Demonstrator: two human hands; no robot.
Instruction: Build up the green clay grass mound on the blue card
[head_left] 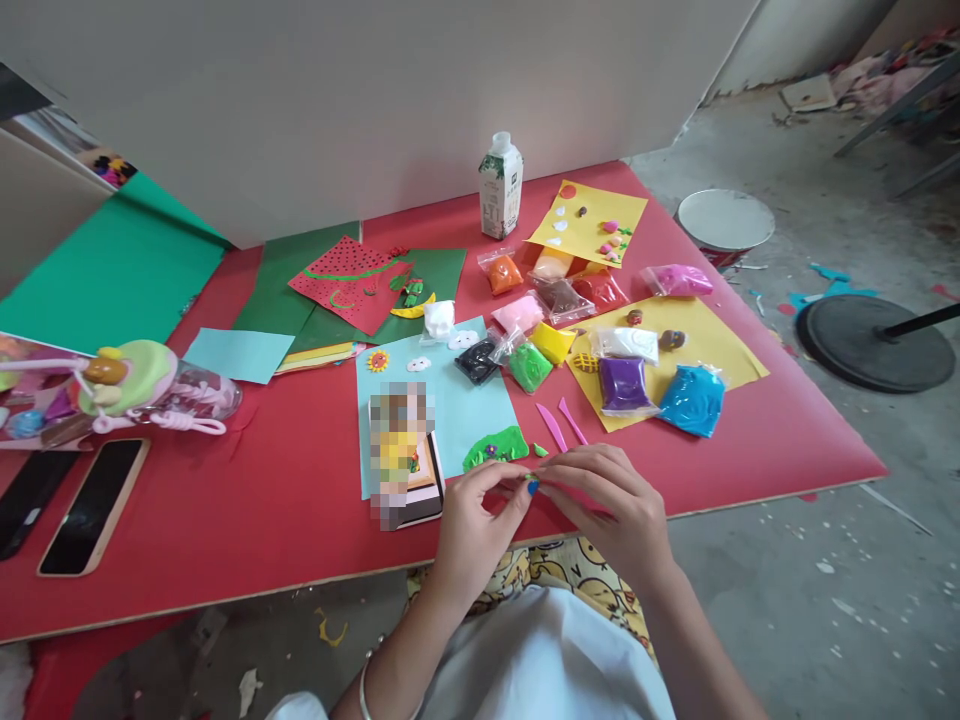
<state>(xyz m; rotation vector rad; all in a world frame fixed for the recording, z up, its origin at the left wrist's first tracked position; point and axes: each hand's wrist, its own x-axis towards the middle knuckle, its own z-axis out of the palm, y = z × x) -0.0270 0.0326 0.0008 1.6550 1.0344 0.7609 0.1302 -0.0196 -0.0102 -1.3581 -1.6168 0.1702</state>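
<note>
My left hand (480,520) and my right hand (611,500) meet over the table's front edge, fingertips pinched together around a small blue and green piece of clay (532,485). Just beyond them lies a green clay patch (496,448) with small flowers, on a light blue sheet (450,400) that also bears a clay sun (378,361) and white clouds (418,365). A tiny green clay bit (540,451) rests beside the patch. Two pink plastic knives (553,427) lie beyond my right hand. A phone (420,495) with a lit, partly blurred screen sits on the sheet's left part.
Bags of coloured clay (622,385) lie on the right, partly on yellow sheets (727,350). A white carton (501,188) stands at the back. On the left are a dark phone (94,508) and a clear bottle (202,388). A grey board (375,100) rises behind.
</note>
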